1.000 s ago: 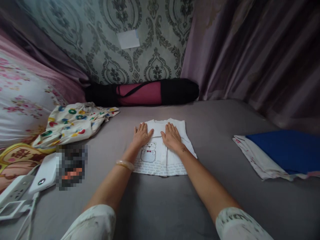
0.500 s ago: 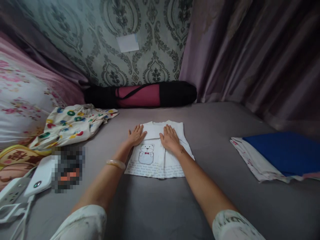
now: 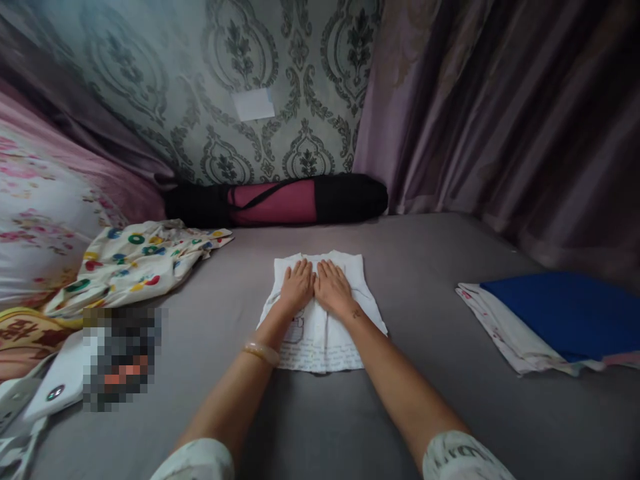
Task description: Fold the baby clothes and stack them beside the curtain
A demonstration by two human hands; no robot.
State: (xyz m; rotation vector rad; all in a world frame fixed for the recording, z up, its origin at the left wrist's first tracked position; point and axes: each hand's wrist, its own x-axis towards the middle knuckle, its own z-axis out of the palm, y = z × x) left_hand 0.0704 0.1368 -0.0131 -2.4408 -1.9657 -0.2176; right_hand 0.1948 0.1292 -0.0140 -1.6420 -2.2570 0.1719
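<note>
A small white sleeveless top (image 3: 345,357) lies flat on the grey bed sheet, with lines of print along its hem. My left hand (image 3: 299,287) rests flat on its upper part, fingers stretched out, and partly covers the printed bear. Right beside it, my right hand (image 3: 333,287) also lies flat on the fabric near the middle. The two hands are side by side, close together or touching at the thumbs. Neither one grips the cloth. A pale bangle (image 3: 261,353) circles my left wrist.
Folded cloths with a blue one (image 3: 560,313) on top lie at the right. A patterned garment (image 3: 145,260) and a white power bank (image 3: 65,373) lie at the left, by a floral pillow (image 3: 40,220). A black and maroon long bag (image 3: 275,201) lies along the wall.
My left hand has slid right from the top's left edge to its middle, beside my right hand. The bear print is now mostly covered. The view has tilted up slightly.
</note>
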